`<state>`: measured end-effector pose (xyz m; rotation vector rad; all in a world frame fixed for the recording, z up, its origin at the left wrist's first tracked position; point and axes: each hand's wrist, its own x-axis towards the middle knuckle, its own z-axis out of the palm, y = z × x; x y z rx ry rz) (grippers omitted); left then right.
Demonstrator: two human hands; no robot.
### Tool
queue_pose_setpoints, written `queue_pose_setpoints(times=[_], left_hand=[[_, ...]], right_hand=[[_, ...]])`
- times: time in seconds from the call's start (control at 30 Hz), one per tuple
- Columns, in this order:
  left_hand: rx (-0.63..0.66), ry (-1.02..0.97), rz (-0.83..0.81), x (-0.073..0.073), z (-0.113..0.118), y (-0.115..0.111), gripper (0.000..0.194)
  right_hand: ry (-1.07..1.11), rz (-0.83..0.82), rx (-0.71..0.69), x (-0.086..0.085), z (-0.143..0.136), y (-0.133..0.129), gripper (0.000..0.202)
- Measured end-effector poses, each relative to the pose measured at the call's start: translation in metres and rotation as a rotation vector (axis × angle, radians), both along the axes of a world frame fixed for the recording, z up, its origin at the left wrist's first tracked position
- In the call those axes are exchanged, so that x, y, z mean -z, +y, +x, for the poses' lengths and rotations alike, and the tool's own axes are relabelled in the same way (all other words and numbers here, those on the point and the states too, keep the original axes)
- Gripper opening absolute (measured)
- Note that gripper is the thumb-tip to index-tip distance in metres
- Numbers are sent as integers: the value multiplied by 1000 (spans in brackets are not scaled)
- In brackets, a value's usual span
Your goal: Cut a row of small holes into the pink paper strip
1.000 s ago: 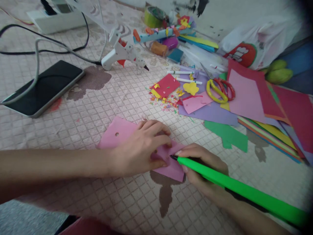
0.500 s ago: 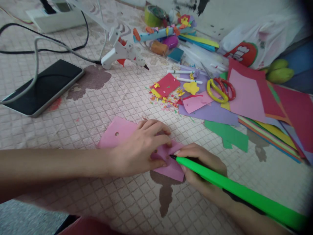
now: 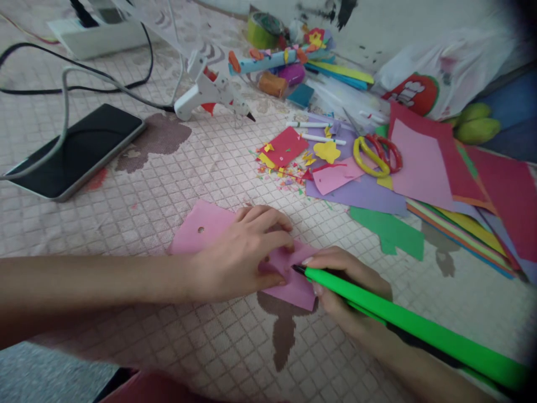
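Observation:
A strip of pink paper (image 3: 201, 212) with small punched holes lies on the patterned tablecloth in front of me. My left hand (image 3: 247, 252) rests across its middle, fingers spread and bent, holding it down. In my right hand (image 3: 348, 274) is a bright green pen (image 3: 377, 305), gripped near its black tip. The tip is at the paper's right part, just beyond my left fingertips. Whether it touches the paper is hard to tell. The pen's far end runs out toward the lower right, and my right palm is partly hidden behind it.
A white glue gun (image 3: 213, 92) and a black phone (image 3: 79, 151) lie left of centre, with cables and a power strip (image 3: 96, 36) behind. Scissors (image 3: 377, 154), paper scraps and coloured sheets (image 3: 423, 162) spread across the right. Tape (image 3: 265, 29) and a plastic bag (image 3: 444, 73) stand at the back.
The pen and my right hand have shifted very slightly to the right, tip still over the same part of the paper. My left hand and the paper stay put.

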<state>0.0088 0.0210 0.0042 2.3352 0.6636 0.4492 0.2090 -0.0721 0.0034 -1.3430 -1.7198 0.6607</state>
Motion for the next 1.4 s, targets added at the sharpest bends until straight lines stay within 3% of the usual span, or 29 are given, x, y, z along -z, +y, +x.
queue_pose_setpoints(times=[0.3, 0.67, 1.2, 1.4], left_hand=[[-2, -12, 6, -1, 0, -1, 31], [3, -6, 2, 0, 0, -1, 31], [-71, 22, 55, -2, 7, -6, 38], [18, -12, 10, -3, 0, -1, 46]], right_hand=[[-32, 34, 4, -3, -5, 4, 25], [-45, -37, -35, -6, -5, 3, 26], [-63, 24, 138, -21, 2, 2, 19], [-39, 7, 118, -24, 1, 3, 21]])
